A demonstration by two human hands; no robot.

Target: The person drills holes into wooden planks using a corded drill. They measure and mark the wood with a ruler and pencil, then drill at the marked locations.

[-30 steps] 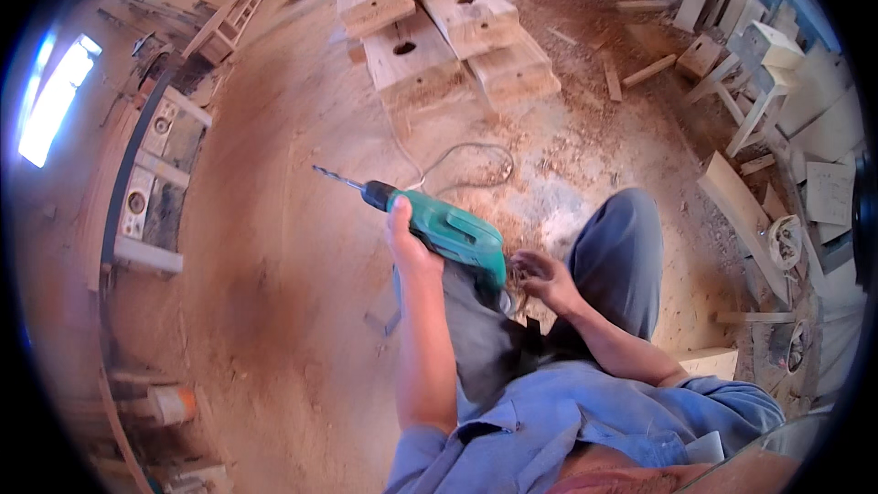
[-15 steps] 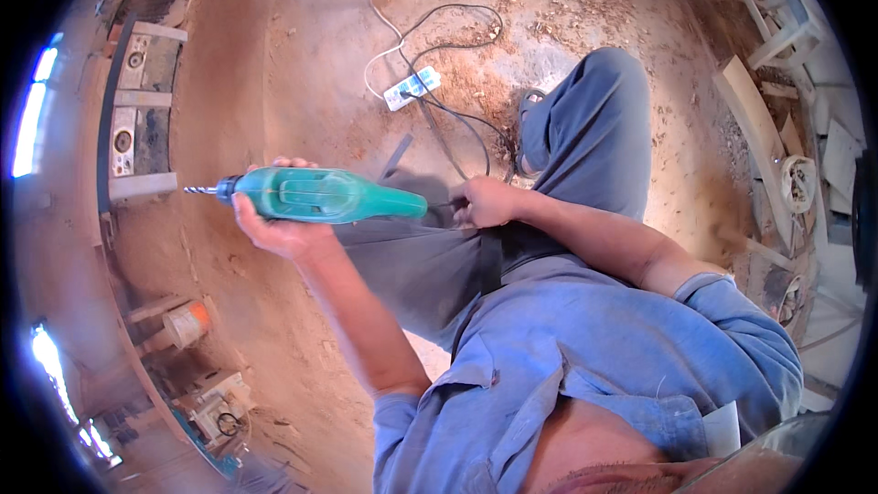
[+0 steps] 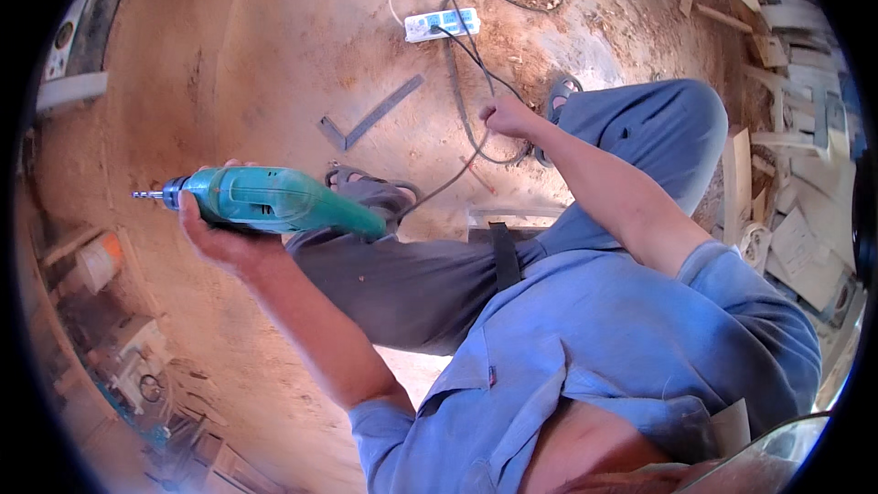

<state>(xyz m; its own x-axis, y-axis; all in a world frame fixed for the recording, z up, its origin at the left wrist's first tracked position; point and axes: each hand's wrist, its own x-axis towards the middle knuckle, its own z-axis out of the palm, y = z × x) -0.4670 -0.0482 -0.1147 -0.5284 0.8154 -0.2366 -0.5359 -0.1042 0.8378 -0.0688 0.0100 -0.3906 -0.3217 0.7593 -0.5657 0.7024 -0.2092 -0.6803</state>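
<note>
My left hand (image 3: 219,229) is wrapped round the front of the body of a green electric drill (image 3: 274,197), just behind the chuck. Its twist bit (image 3: 146,194) points left, and the handle end lies above my left thigh. A dark power cord (image 3: 439,190) runs from the handle end across the floor toward my right hand (image 3: 509,117). That hand is closed, reaching forward near my right foot, with the cord passing at its fingers. Farther ahead, a white power strip (image 3: 442,25) with blue sockets lies on the floor with a dark plug in it.
A dark L-shaped square (image 3: 375,112) lies on the dusty floor left of the cord. Wooden pieces and frames (image 3: 786,133) are piled along the right. On the left stand a white and orange bucket (image 3: 99,261) and a machine with a handwheel (image 3: 149,388).
My right hand has moved forward from the drill's handle end, out along the cord. The drill in my left hand has shifted left in view, and the floor square now shows fully.
</note>
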